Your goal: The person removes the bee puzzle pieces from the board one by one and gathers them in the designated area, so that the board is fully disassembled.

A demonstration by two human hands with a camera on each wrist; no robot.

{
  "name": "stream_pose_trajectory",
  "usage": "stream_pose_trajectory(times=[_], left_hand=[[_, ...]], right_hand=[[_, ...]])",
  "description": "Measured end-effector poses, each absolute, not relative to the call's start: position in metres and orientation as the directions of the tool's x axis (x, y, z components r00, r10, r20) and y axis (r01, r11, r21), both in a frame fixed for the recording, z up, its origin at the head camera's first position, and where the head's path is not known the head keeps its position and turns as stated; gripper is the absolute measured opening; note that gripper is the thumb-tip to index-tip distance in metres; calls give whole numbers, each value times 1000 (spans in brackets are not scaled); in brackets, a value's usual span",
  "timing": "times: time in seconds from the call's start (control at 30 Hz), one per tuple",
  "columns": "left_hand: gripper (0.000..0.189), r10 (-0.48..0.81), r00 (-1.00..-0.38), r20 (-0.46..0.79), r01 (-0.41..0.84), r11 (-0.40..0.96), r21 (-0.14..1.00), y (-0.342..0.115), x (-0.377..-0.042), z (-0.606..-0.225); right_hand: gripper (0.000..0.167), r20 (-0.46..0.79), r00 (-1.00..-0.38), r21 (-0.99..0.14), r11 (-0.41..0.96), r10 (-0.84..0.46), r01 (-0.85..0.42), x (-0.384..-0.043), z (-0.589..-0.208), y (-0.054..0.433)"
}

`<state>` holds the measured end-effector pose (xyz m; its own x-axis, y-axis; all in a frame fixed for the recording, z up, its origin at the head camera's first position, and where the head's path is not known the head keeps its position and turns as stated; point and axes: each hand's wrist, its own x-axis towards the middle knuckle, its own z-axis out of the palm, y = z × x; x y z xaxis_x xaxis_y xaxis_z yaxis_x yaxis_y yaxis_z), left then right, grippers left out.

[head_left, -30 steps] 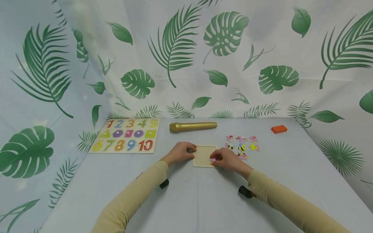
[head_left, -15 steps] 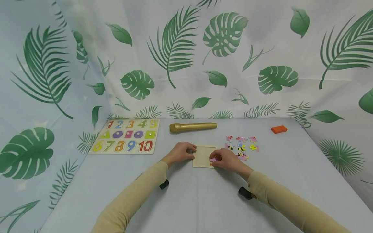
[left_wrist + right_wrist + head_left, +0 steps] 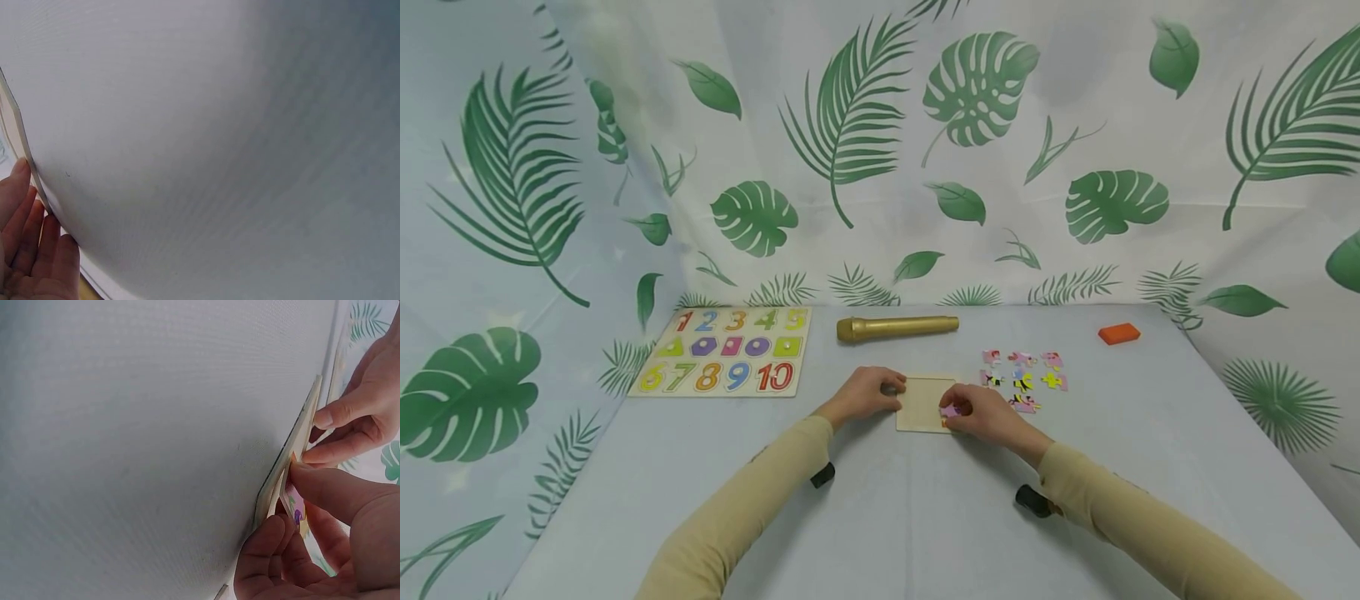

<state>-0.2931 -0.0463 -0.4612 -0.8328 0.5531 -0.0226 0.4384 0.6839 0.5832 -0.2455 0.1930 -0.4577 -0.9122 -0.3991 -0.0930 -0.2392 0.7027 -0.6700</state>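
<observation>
In the head view, a square wooden puzzle frame (image 3: 919, 405) lies on the table between both hands. My left hand (image 3: 865, 392) rests against its left edge; in the left wrist view those fingers (image 3: 47, 247) look fairly straight along the rim. Over the frame's lower right corner, my right hand (image 3: 988, 411) pinches a pink and orange puzzle piece (image 3: 950, 412) between thumb and fingers. The right wrist view shows this piece (image 3: 294, 503) tilted, close to the frame (image 3: 284, 456). Part of the piece is hidden by the fingers.
Several loose puzzle pieces (image 3: 1022, 380) lie just right of the frame. A number and shape board (image 3: 721, 350) lies at the left. At the back are a gold microphone (image 3: 898, 327) and an orange block (image 3: 1118, 333). A leaf-print curtain (image 3: 880, 167) closes off the back.
</observation>
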Motion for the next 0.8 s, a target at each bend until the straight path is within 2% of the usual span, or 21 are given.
stream_pose_trajectory(times=[0.2, 0.57, 0.8], left_hand=[[28, 558, -829, -26, 441, 683, 582, -47, -292, -459], [30, 553, -832, -44, 430, 692, 580, -46, -292, -460], [30, 556, -831, -36, 433, 685, 586, -46, -292, -459]], right_hand=[[25, -91, -926, -680, 703, -366, -211, -244, -457, 192], [14, -75, -922, -673, 702, -380, -235, -243, -459, 190], [16, -93, -944, -702, 694, -315, -162, -244, -459, 198]])
